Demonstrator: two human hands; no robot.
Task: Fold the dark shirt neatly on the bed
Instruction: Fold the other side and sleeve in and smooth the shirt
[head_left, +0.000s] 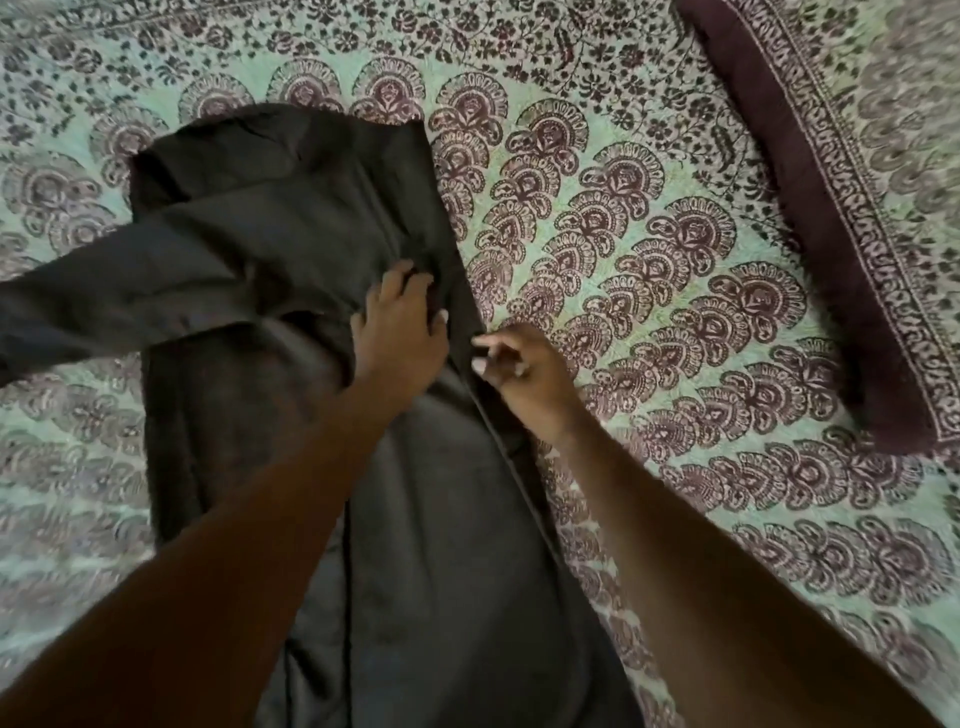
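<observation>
A: Dark shirt (249, 249) lies on the bed (649, 218), left of the pillow (831, 218). Left hand (397, 332) spread, pressing the fabric.
B: Right hand (514, 364) pinches the shirt's pillow-side edge. A tug could drag the layers crooked; the sleeve is loose.

Dark shirt (291, 218) partly folded on bed (649, 218)
</observation>
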